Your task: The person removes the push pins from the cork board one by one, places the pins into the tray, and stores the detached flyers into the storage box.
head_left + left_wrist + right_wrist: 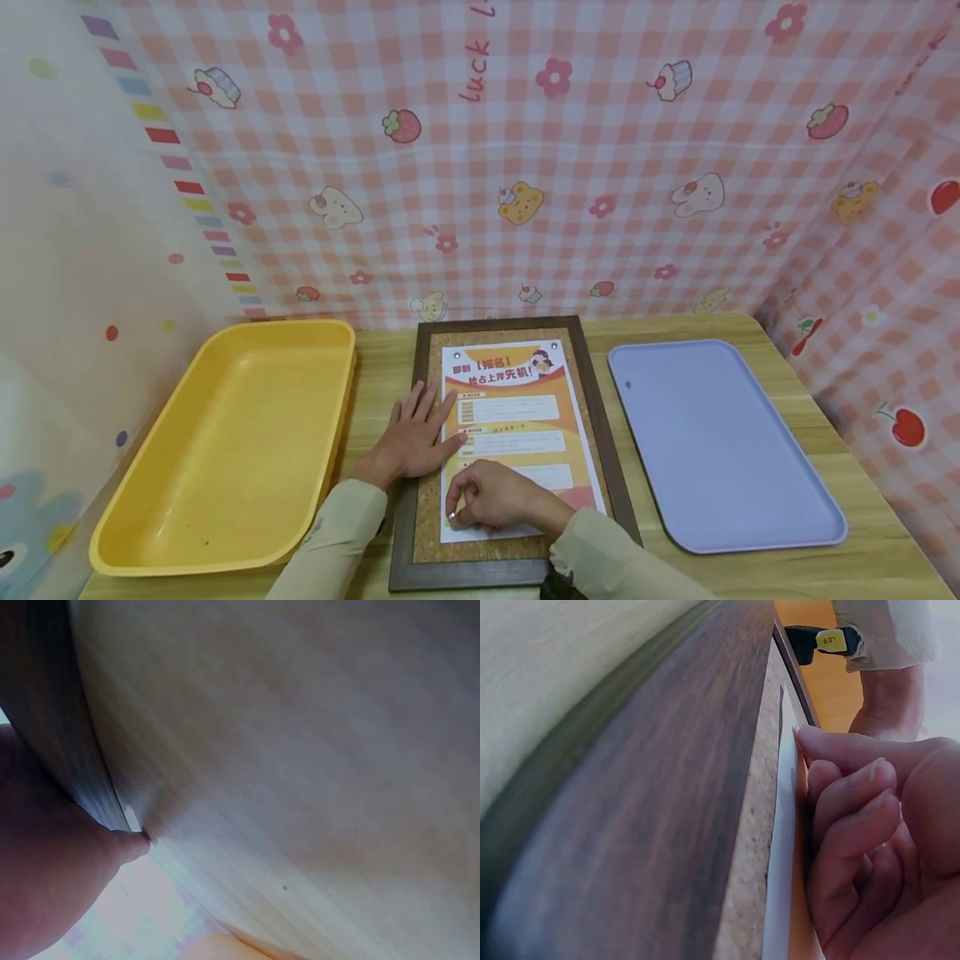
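Observation:
An orange and white poster (517, 408) lies on a corkboard (465, 552) with a dark wooden frame (480, 573). Two small push pins sit at its top corners, one push pin (457, 356) at the left and another push pin (553, 346) at the right. My left hand (414, 437) rests with spread fingers across the frame's left side and the poster's left edge. At the poster's lower left corner, my right hand (491, 497) pinches a small shiny push pin (452, 517). Its fingers (855, 817) curl close over the paper in the right wrist view, where the pin is hidden.
A deep yellow tray (225, 450) stands left of the board on the wooden table (847, 467). To the right lies a shallow lavender tray (727, 442) with a small dark speck near its upper left corner. A checked cloth (480, 167) hangs behind the table.

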A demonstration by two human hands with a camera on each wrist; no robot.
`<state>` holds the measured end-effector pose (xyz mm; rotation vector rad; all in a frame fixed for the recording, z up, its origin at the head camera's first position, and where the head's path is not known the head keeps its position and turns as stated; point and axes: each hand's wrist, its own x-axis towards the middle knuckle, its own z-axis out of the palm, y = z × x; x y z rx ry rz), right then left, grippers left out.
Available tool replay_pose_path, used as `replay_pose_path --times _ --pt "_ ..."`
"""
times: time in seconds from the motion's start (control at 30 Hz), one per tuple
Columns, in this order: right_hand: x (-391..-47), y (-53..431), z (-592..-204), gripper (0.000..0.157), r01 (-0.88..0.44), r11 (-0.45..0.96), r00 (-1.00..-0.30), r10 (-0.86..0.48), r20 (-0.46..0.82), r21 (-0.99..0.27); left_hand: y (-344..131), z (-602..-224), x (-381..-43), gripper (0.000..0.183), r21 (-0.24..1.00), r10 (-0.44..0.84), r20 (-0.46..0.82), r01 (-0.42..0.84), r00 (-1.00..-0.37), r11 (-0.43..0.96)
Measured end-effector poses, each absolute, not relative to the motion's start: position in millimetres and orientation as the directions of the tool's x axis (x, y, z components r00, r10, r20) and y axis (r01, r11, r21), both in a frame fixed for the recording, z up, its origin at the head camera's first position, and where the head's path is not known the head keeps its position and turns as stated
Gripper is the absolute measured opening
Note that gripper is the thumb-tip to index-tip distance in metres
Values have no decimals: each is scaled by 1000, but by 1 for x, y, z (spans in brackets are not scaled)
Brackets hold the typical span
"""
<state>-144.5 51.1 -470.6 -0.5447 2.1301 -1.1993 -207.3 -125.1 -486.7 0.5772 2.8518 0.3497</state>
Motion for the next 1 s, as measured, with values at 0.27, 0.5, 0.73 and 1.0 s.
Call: replay_pose_path --times 0.27,0.5,0.73,1.0 --pt "-143 50 -472 12 -7 495 -734 -592 -332 -869 -126 -490 -207 72 277 402 -155 351 -902 894" --pt "-142 50 -471 12 43 490 -738 -572 -358 -871 -126 -490 -206 72 272 401 -158 351 -902 896" --pt "-144 50 -470 10 49 490 -744 -564 -360 -870 -125 -489 -209 72 298 406 -144 352 -903 887" --pt "-142 48 -470 12 59 498 -754 -546 -365 -865 -129 -498 -212 71 294 408 -157 352 -899 889"
